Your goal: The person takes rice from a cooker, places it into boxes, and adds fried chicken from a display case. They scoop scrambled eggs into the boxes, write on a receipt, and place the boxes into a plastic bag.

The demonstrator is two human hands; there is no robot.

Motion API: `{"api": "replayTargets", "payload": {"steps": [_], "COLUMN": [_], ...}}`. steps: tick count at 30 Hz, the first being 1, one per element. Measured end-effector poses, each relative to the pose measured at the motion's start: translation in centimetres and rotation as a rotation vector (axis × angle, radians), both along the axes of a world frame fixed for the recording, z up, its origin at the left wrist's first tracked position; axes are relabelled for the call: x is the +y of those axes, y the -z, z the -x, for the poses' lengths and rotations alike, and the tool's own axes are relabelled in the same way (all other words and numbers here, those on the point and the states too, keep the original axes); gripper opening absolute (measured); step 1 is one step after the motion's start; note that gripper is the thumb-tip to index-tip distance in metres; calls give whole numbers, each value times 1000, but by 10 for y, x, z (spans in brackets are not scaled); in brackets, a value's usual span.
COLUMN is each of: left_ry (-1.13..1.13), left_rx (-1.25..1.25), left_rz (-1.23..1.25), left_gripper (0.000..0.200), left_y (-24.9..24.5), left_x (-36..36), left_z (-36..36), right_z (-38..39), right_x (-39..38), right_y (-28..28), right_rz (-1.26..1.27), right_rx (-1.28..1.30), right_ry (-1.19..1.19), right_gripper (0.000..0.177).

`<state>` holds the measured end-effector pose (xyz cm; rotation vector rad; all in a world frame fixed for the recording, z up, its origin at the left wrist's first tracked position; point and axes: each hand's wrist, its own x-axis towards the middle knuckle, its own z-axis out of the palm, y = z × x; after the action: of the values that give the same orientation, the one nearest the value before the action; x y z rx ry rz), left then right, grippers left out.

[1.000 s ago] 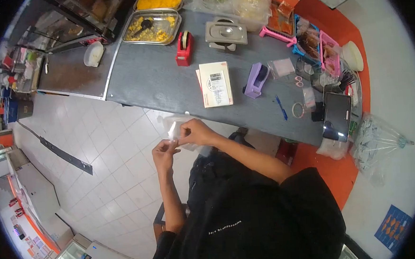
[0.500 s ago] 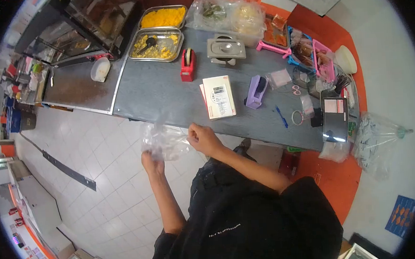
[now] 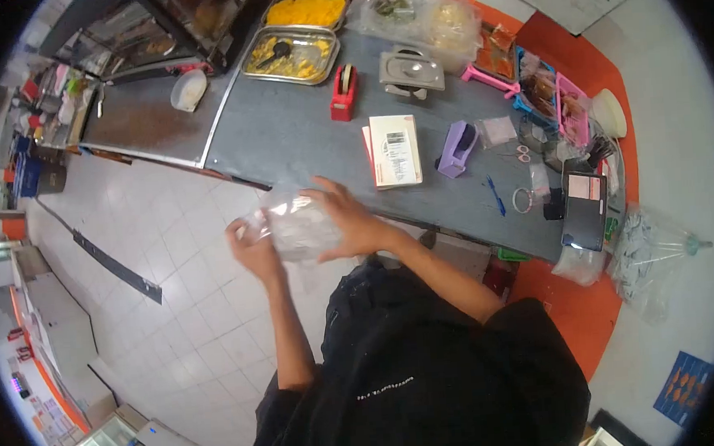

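A clear plastic bag, puffed out and shiny, is between my two hands in front of the table's near edge, over the tiled floor. My left hand grips its left side, with thumb and fingers curled at the edge. On the other side, my right hand holds the bag with its fingers and thumb spread around it. Nothing can be made out inside the bag. On the table beyond my right hand lies a small stack of white boxes or pads.
A red tape dispenser, a purple dispenser, a lidded metal container and a blue pen are on the grey table. Metal trays of yellow food stand behind. A phone-like tablet lies right.
The bag has gone from hanging loosely to puffed out. My right hand has opened from a closed pinch and spread around its side; my left hand has shifted slightly up and left.
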<state>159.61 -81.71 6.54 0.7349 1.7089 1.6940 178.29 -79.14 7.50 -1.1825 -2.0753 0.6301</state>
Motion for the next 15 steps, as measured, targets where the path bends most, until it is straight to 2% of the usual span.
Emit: {"api": "replayTargets", "payload": {"steps": [1, 2, 4, 5, 7, 8, 9, 10, 11, 12, 13, 14, 15], "left_ry": [93, 264, 249, 239, 253, 253, 355, 454, 505, 502, 312, 120, 21], "left_rx": [37, 111, 331, 331, 927, 926, 851, 768, 568, 567, 250, -63, -439], "left_rz": [-50, -78, -9, -5, 117, 124, 290, 455, 693, 691, 583, 468, 308], "left_gripper": [30, 30, 33, 33, 33, 33, 33, 33, 30, 30, 29, 29, 30], "left_y": [-4, -7, -11, -10, -2, 13, 37, 41, 43, 43, 43, 44, 36], "left_x": [-1, -5, -10, -13, -24, -32, -41, -44, -45, -42, -41, -43, -43], "left_z": [-13, -18, -15, -6, 26, 42, 56, 59, 65, 65, 63, 61, 52], "right_z": [11, 14, 15, 2, -26, -37, -47, -50, -49, -46, -44, -44, -46], "right_x": [-2, -1, 17, 33, 42, 45, 47, 47, 45, 42, 40, 37, 33], "right_y": [-6, -5, 6, 37, 13, 17, 25, 29, 35, 39, 43, 48, 53], "right_rz": [6, 13, 289, 320, 207, 213, 135, 56, 56, -16, -85, -80, -27], "right_rx": [150, 148, 293, 240, 187, 187, 167, 146, 144, 168, 192, 191, 166], "right_ry": [-93, -99, -86, -53, 129, 127, 158, 188, 184, 302, 422, 420, 407], "right_gripper": [63, 63, 50, 39, 33, 33, 30, 28, 28, 30, 32, 32, 30]}}
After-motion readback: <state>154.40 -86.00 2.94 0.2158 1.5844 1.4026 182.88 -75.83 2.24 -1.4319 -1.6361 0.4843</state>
